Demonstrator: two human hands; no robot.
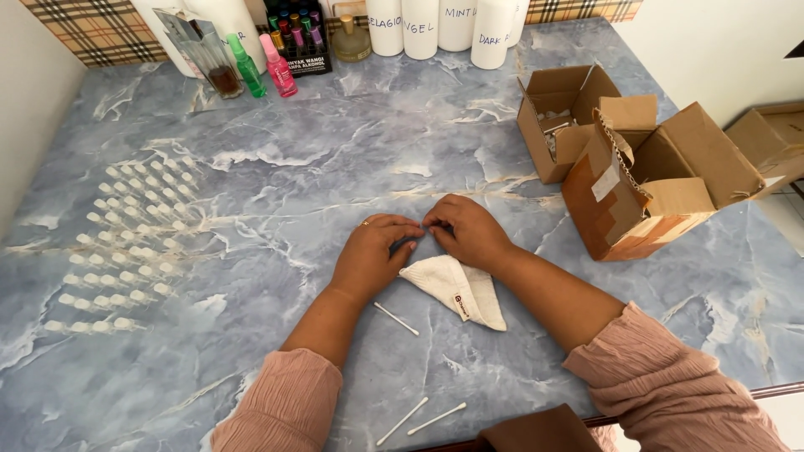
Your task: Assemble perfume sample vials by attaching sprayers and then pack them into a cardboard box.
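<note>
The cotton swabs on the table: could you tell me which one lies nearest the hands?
The single cotton swab just below the left hand, beside the folded white cloth. The other two swabs lie together at the table's near edge, well away from both hands.

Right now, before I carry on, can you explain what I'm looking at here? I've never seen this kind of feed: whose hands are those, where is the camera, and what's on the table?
There is no machine here: the single picture comes from a camera worn on a person's head, looking down at their own two bare hands on a blue marbled table. The left hand and right hand meet fingertip to fingertip over a small dark item, too hidden to name, so I cannot tell the grip. Just below them lies a folded white cloth. Cotton swabs lie nearby: one beside the left wrist, two near the front edge. At left stand rows of tiny clear vials. At right sit two open cardboard boxes. Along the back stand coloured small bottles and white containers.
</note>
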